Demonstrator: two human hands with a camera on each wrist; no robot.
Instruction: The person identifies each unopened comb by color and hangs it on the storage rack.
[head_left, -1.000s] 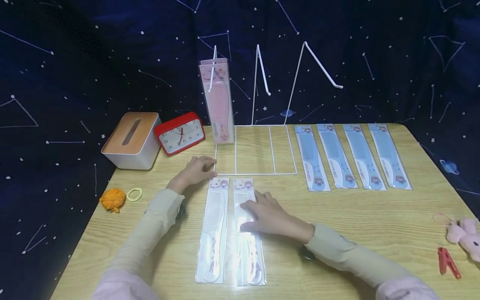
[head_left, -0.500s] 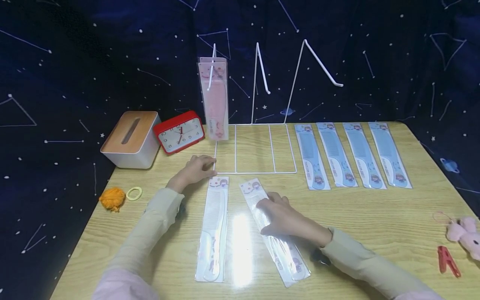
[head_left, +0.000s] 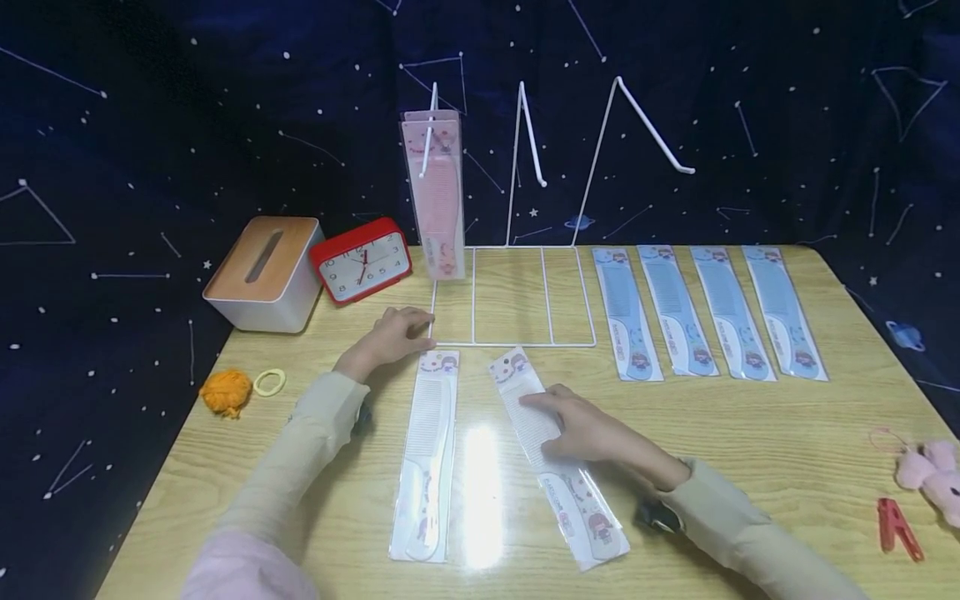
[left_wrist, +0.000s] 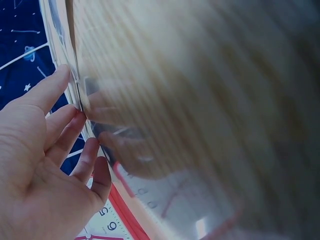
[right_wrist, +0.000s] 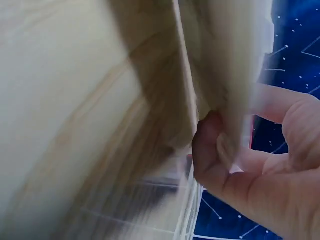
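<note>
Picking up a white comb point(head_left: 566, 492) looks like the step in hand, with pink combs point(head_left: 438, 200) already on the left hook point(head_left: 426, 154) of the rack point(head_left: 474, 292). In front of the rack, the right hand point(head_left: 592, 429) pinches this slanted comb by its upper half; whether all of it is off the surface point(head_left: 750, 433) I cannot tell. The left hand point(head_left: 390, 337), fingers loose and gripping nothing, touches the rack's near left corner; a second white comb point(head_left: 424, 467) lies flat just in front of that corner. The next move probably calls for raising the comb header first and threading it over another hook, perhaps the middle hook point(head_left: 532, 133). The rack is thin, smooth white wire, its hooks sloping forward to bent tips. Each comb is long, flat and fine-toothed, in a slick clear sleeve that may slip. Blue combs point(head_left: 626, 312) lie right of the rack on pale wood grain.
</note>
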